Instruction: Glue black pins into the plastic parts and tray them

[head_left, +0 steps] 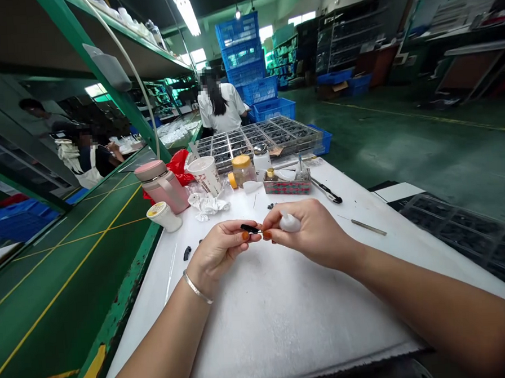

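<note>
My left hand (222, 248) pinches a small black part (249, 228) between thumb and fingertips above the white table (284, 317). My right hand (312, 231) holds a small white squeeze bottle (289, 223), its thin tip touching the black part. The two hands meet at mid-table. A silver bangle sits on my left wrist. Another small black part (187, 252) lies on the table to the left of my left hand.
Behind the hands stand a pink flask (162, 186), a white cup (205, 175), a yellow-lidded jar (242, 169), crumpled tissue (205, 205) and compartment trays (254, 139). A green conveyor (61, 261) runs on the left. More trays (470, 234) sit at right. A person in white (220, 106) works farther back.
</note>
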The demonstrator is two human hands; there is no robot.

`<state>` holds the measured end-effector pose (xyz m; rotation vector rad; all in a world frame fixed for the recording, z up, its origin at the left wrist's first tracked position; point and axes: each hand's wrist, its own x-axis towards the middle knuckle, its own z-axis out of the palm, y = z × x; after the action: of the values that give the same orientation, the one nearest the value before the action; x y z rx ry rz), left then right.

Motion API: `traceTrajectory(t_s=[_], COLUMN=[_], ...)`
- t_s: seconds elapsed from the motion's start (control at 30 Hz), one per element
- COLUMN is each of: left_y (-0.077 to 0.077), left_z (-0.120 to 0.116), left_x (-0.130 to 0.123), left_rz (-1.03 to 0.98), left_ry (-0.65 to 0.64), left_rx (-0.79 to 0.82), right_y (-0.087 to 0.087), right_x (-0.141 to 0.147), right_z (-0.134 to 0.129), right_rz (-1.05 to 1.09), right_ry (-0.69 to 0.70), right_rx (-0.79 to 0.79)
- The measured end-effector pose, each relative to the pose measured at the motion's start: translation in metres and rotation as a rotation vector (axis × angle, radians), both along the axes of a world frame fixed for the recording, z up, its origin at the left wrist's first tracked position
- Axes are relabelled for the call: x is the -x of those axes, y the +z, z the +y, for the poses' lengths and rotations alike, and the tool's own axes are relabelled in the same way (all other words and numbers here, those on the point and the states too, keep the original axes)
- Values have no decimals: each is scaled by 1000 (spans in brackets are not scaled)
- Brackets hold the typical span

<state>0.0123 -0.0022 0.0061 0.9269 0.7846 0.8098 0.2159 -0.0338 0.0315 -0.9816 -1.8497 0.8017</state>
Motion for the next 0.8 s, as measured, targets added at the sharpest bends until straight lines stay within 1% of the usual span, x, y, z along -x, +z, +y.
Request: traceTrajectory(t_s=[0.17,0.3,0.57,0.8], left_y=[-7,-12,-12,-14], left_z=[2,2,2,0], left_x=[1,1,-2,-4], left_rz=[-45,-36,6,71], left_ry=[-5,-7,-6,6], left_rx=[-57,-61,-94,-153], right_y=[1,1,-6,-11], right_x=[-1,1,2,5], right_z=[1,0,0,1], right_rz=[-43,-69,-178,-224], right_ry=[-69,-90,-89,-102], right_rx=[-118,-111,-96,-143])
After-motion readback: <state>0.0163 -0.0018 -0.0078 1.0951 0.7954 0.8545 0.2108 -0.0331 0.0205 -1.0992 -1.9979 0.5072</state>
